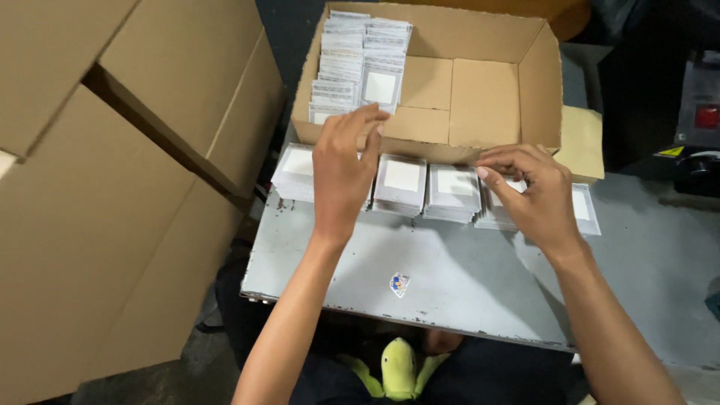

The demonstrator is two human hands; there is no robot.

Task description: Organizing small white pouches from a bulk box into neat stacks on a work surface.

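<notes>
Big cartons [112, 187] at left; open box [480, 97] at the back of the grey table [450, 277], packets [360, 60] filed inside. Four stacks [401, 184] line the box's front. Left hand [341, 165] hovers, fingers loosely spread, empty; right hand [529, 191] pinches the end stack's [581, 206] top packet.

Flat grey packets with white labels [452, 191] lie stacked in a row along the table's far edge.

A scuffed grey worktop [450, 285] carries a row of white packet stacks [427, 191] beneath the hands, an open cardboard box [480, 97] just beyond them, and a small sticker [400, 284] nearer the person.
</notes>
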